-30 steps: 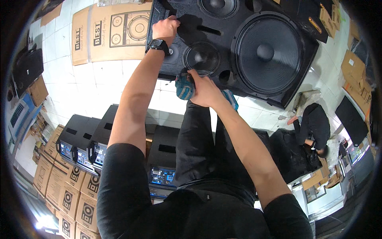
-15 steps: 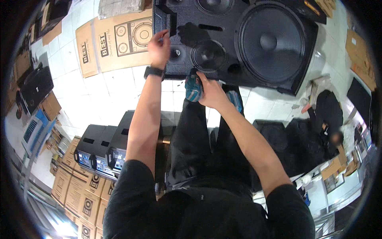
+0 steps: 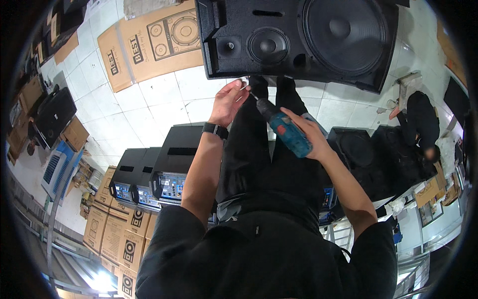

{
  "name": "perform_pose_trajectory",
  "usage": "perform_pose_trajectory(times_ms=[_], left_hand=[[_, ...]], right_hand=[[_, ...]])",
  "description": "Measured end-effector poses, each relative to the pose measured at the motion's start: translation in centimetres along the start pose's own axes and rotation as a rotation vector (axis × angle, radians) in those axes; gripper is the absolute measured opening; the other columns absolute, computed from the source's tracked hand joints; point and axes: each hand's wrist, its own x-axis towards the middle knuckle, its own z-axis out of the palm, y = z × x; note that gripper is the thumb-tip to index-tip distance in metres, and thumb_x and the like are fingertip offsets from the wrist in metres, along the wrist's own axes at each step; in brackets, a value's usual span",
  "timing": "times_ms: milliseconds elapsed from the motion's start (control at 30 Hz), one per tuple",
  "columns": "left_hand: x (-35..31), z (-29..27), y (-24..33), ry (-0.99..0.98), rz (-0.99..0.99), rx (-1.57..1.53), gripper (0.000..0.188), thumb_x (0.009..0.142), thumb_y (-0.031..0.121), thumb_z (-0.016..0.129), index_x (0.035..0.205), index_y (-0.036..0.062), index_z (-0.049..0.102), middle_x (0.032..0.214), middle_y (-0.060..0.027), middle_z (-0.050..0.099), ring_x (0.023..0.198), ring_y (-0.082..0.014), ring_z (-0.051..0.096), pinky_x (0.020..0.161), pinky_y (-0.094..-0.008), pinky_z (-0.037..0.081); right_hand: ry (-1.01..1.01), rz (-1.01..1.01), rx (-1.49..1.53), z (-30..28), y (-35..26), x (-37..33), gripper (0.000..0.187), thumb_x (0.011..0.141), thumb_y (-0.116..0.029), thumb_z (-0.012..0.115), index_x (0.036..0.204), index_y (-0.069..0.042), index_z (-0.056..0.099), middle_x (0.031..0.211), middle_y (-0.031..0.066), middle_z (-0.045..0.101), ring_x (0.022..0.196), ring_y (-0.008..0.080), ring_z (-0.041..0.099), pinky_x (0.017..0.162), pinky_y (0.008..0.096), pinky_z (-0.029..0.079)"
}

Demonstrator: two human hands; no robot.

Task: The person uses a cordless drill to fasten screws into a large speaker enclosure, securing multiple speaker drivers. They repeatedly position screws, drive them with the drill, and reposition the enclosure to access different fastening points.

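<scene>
My right hand (image 3: 315, 137) is wrapped round the handle of a teal and black cordless drill (image 3: 285, 125). Its thin bit (image 3: 253, 94) points up and left, at the fingertips of my left hand (image 3: 229, 103). Those fingers are pinched together close to the bit's tip, over my trouser leg; a small pale thing shows at them, too small to name. Just beyond both hands lies a black speaker cabinet (image 3: 234, 71), face up. Set into it are a large woofer (image 3: 343, 37), a smaller round driver (image 3: 268, 46) and a square horn tweeter (image 3: 229, 46).
Left of the cabinet a flattened cardboard box (image 3: 144, 62) lies on the white tiled floor (image 3: 159, 99). Black speakers with blue-lit panels (image 3: 172, 185) and stacked cartons (image 3: 117, 239) stand at lower left. More speakers (image 3: 353, 148) and a crouching person (image 3: 420, 119) are at right.
My left hand has drawn back from over the cabinet's left end toward me. The drill has swung so its bit meets that hand's fingertips. The cabinet sits higher in view.
</scene>
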Motion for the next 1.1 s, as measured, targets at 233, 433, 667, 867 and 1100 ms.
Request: perform_pose_trajectory(times_ms=[233, 433, 667, 867, 1100], left_hand=[[-1.0, 4.0, -1.0, -0.233, -0.137, -0.16, 0.024, 0.106, 0.026, 0.063, 0.119, 0.0055, 0.064, 0.112, -0.0055, 0.07, 0.1, -0.0154, 0.07, 0.094, -0.0285, 0.06], [-1.4, 6.5, -2.2, -0.217, -0.156, -0.158, 0.024, 0.106, 0.027, 0.063, 0.116, 0.0057, 0.068, 0.107, -0.0036, 0.072, 0.095, -0.0116, 0.07, 0.091, -0.0253, 0.061], [-1.4, 8.9, -4.3, -0.152, -0.167, -0.085, 0.023, 0.105, 0.025, 0.064, 0.114, 0.0047, 0.068, 0.106, -0.0043, 0.072, 0.093, -0.0125, 0.07, 0.088, -0.026, 0.061], [-1.0, 9.4, -5.8, -0.19, -0.166, 0.011, 0.025, 0.105, 0.023, 0.065, 0.115, 0.0013, 0.065, 0.107, -0.0071, 0.07, 0.092, -0.0142, 0.071, 0.085, -0.0262, 0.062], [-0.4, 8.8, -6.7, -0.208, -0.378, -0.02, 0.023, 0.104, 0.023, 0.065, 0.114, 0.0018, 0.065, 0.106, -0.0071, 0.071, 0.091, -0.0141, 0.07, 0.081, -0.0254, 0.062]], right_hand=[[0.12, 0.134, 0.236, -0.4, 0.6, -3.5, 0.082, 0.082, -0.016, 0.078, 0.158, -0.01, 0.045, 0.118, 0.0162, 0.073, 0.102, 0.0287, 0.071, 0.096, 0.0336, 0.05], [0.16, 0.071, 0.301, -1.3, 2.1, -5.0, 0.085, 0.081, -0.016, 0.079, 0.159, -0.011, 0.044, 0.116, 0.0156, 0.073, 0.101, 0.0293, 0.072, 0.096, 0.0345, 0.051], [0.151, 0.036, 0.267, -3.6, 3.3, -7.1, 0.086, 0.079, -0.015, 0.08, 0.157, -0.01, 0.046, 0.124, 0.0181, 0.072, 0.107, 0.0321, 0.073, 0.097, 0.0377, 0.052], [0.126, -0.03, 0.161, -5.5, 4.4, -8.3, 0.083, 0.08, -0.015, 0.08, 0.156, -0.012, 0.047, 0.124, 0.0195, 0.071, 0.106, 0.0378, 0.072, 0.097, 0.0408, 0.054], [0.064, -0.116, -0.172, -7.2, 5.7, -8.2, 0.082, 0.08, -0.013, 0.079, 0.156, -0.019, 0.048, 0.117, 0.0133, 0.071, 0.102, 0.0351, 0.071, 0.089, 0.0439, 0.056]])
